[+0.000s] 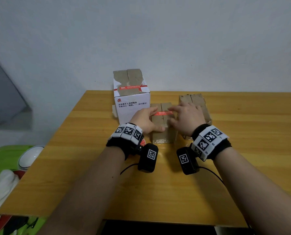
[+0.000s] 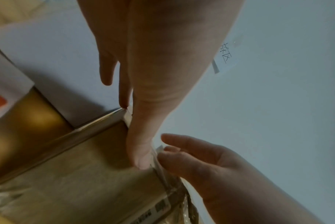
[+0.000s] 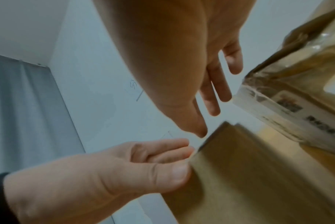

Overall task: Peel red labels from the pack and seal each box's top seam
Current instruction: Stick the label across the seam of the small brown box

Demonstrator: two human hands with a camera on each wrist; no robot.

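Observation:
A small brown box (image 1: pixel 163 133) stands mid-table with a red label (image 1: pixel 164 113) laid across its top seam. My left hand (image 1: pixel 145 118) lies on the box's left side, its fingers straight on the label's left end and its thumb (image 3: pixel 174 174) along the front top edge. My right hand (image 1: pixel 186 116) is spread flat over the label's right end and the box's right edge. A taller white box (image 1: pixel 133 107) behind on the left carries a red label (image 1: pixel 133 88) on its top. A second brown box (image 1: pixel 196 100) stands behind on the right. A red-and-white scrap (image 1: pixel 142 142) shows under my left wrist; I cannot tell whether it is the pack.
The wooden table (image 1: pixel 243 150) stands against a pale wall. Off its left edge are a green surface (image 1: pixel 6 153), a white round object (image 1: pixel 30 156) and white cloth (image 1: pixel 1 184). Cables trail from both wrist cameras near the table's front.

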